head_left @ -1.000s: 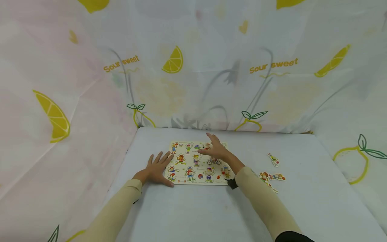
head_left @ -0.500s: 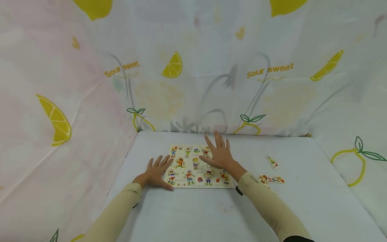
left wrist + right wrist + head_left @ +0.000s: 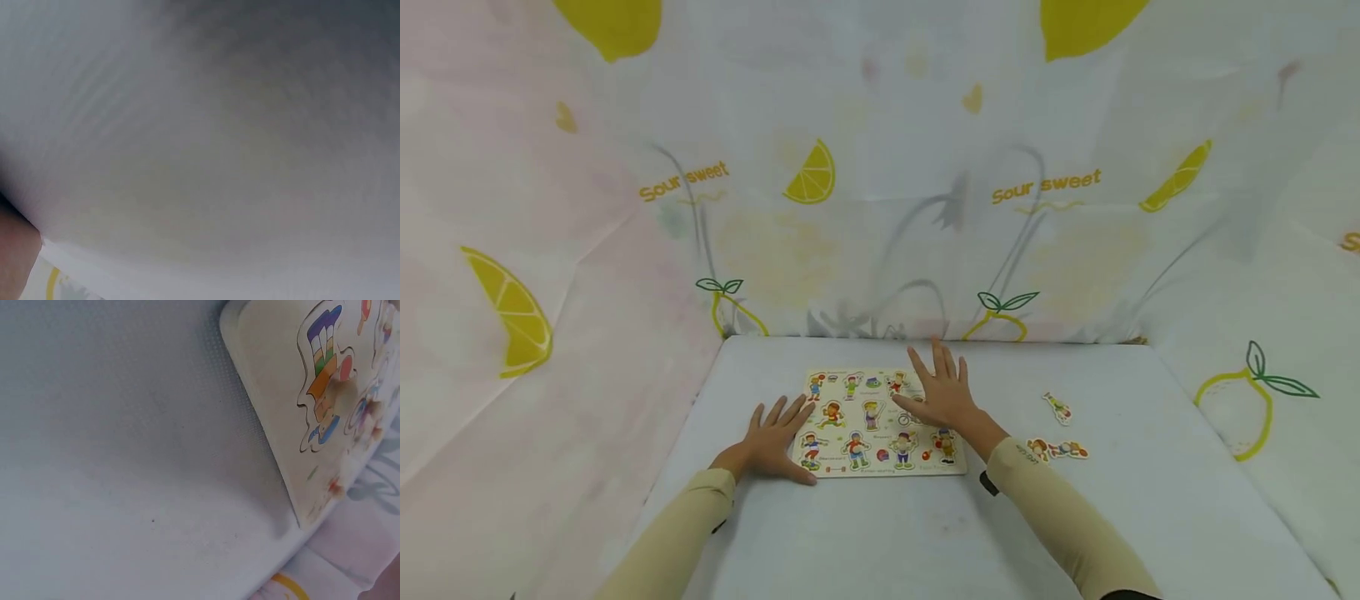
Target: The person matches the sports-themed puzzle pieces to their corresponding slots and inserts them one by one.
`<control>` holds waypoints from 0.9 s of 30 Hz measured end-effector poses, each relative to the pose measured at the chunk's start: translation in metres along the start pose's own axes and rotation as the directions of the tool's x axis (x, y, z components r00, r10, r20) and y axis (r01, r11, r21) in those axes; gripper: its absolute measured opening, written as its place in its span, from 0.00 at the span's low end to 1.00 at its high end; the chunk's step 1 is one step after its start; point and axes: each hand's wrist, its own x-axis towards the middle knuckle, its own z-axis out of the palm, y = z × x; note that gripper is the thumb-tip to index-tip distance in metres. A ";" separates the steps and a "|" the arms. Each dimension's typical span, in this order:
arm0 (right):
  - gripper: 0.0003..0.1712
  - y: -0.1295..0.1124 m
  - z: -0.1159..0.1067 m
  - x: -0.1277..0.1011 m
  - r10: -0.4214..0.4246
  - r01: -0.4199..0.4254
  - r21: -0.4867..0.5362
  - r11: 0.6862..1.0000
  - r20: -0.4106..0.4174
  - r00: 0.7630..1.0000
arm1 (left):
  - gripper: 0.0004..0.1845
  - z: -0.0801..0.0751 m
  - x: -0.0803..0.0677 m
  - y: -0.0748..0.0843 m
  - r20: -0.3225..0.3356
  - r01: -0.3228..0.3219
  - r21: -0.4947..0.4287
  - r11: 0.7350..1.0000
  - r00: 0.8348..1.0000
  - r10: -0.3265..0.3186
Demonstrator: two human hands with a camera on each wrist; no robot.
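A cream wooden peg puzzle board (image 3: 880,476) printed with sports figures lies flat on the white table. My left hand (image 3: 772,446) rests at its left edge, fingers spread and the thumb along the near left corner. Over the board's right part my right hand (image 3: 946,398) is spread with straight fingers, covering some figures; whether it touches them I cannot tell. Seen from the right wrist, a table tennis figure piece (image 3: 325,375) with a round knob sits in its cutout. The left wrist view holds mostly blurred table and a bit of skin.
To the right lie loose puzzle pieces: one green figure piece (image 3: 1058,409) farther back, and two touching pieces, a red-toned one (image 3: 1037,451) and a lying figure (image 3: 1068,450), nearer my right sleeve (image 3: 1067,517). A lemon-print curtain (image 3: 865,250) rises behind the table.
My right hand has fanned its fingers out and lies flatter above the board's right side. My left hand stays at the board's edge. A loose piece near my right sleeve is now hidden.
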 end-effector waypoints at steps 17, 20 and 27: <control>0.54 0.045 -0.019 -0.018 0.018 -0.018 0.003 1.000 -0.034 0.999 | 0.77 0.016 0.011 -0.016 -0.002 0.055 0.083 0.995 0.998 -0.055; 0.54 0.052 -0.022 -0.021 0.024 -0.024 0.009 1.000 -0.042 0.999 | 0.77 0.014 0.010 -0.015 0.002 0.058 0.078 0.995 0.998 -0.058; 0.52 0.064 -0.027 -0.034 0.033 -0.032 0.031 0.999 -0.047 0.998 | 0.77 0.013 0.011 -0.013 0.031 0.067 0.088 0.994 0.997 -0.070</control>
